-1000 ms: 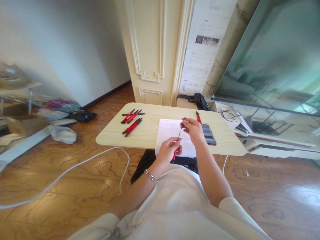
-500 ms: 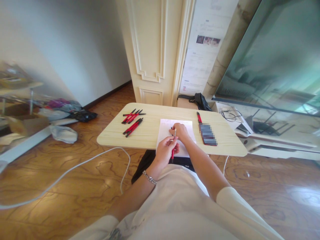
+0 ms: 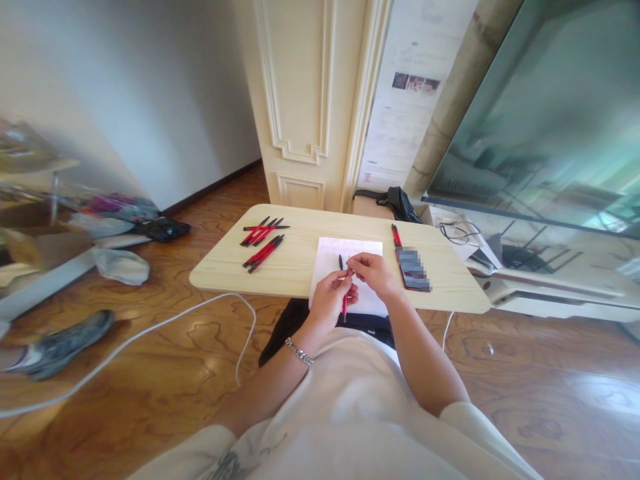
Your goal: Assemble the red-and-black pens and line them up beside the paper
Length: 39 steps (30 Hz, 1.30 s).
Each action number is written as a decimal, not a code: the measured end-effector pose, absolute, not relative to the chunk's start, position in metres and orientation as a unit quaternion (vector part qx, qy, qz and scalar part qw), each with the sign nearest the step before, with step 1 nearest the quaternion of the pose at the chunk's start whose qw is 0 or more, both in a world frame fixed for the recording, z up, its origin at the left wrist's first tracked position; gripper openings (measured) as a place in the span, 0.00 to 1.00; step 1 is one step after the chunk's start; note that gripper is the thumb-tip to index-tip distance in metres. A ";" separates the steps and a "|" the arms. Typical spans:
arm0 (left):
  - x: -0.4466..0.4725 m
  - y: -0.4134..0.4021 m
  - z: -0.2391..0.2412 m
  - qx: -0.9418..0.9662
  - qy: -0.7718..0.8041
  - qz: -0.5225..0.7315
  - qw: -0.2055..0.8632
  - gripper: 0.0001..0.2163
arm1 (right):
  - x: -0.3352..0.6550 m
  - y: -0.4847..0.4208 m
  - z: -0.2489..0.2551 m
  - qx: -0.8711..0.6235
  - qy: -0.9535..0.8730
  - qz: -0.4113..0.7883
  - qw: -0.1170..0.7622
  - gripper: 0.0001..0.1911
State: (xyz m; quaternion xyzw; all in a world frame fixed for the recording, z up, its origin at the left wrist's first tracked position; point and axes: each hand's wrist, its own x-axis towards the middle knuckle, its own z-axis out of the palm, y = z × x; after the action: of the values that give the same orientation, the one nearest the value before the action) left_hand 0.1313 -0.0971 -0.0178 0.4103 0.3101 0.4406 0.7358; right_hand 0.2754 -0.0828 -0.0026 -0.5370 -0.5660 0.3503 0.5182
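Note:
My left hand [image 3: 330, 297] is closed around a red pen barrel [image 3: 345, 307], which points down toward the table's near edge. Just above it, my right hand [image 3: 373, 272] pinches thumb and forefinger together at the upper end of that pen. A thin pale bit shows at those fingertips, too small to make out clearly. On the white paper [image 3: 324, 257] beneath both hands lies a small black pen part [image 3: 341, 261], partly covered by the left fingers.
Red-and-black pens lie in two groups at the table's left, an upper group [image 3: 263, 231] and a lower group [image 3: 265, 255]. A phone [image 3: 414, 269] and another red pen [image 3: 396, 235] lie at the right. Someone's shoe [image 3: 75, 343] is on the floor at left, near a white cable [image 3: 150, 330].
My right hand has left the black part on the paper and come back to the pen's upper end, where its fingers now pinch. Another person's foot has appeared at left.

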 end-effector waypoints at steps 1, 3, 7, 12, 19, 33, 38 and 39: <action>0.132 -0.097 -0.019 0.412 0.308 0.438 0.737 0.16 | 0.275 -0.084 0.000 -0.536 -0.562 0.351 0.523 0.16; 0.132 -0.097 -0.021 0.418 0.304 0.431 0.740 0.17 | 0.277 -0.079 0.005 -0.549 -0.545 0.337 0.536 0.15; 0.129 -0.096 -0.022 0.416 0.309 0.426 0.741 0.18 | 0.287 -0.056 0.010 -0.643 -0.534 0.267 0.481 0.17; 0.127 -0.096 -0.019 0.414 0.320 0.428 0.737 0.19 | 0.285 -0.042 0.002 -0.765 -0.595 0.121 0.214 0.16; 0.128 -0.095 -0.021 0.420 0.318 0.430 0.733 0.19 | 0.273 -0.041 -0.001 -0.795 -0.586 0.081 0.132 0.14; 0.132 -0.099 -0.022 0.428 0.309 0.418 0.739 0.17 | 0.285 -0.091 0.007 -0.558 -0.580 0.348 0.481 0.14; 0.130 -0.100 -0.021 0.441 0.304 0.407 0.740 0.17 | 0.310 -0.056 0.011 -0.591 -0.493 0.344 0.538 0.16; 0.129 -0.100 -0.021 0.439 0.306 0.408 0.740 0.17 | 0.315 -0.049 0.009 -0.610 -0.498 0.333 0.520 0.15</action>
State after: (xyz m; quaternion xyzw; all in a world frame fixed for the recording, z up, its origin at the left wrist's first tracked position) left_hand 0.1290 -0.0999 -0.0209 0.4387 0.3056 0.4082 0.7399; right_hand 0.3145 -0.0494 0.0092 -0.6096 -0.4975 0.3328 0.5198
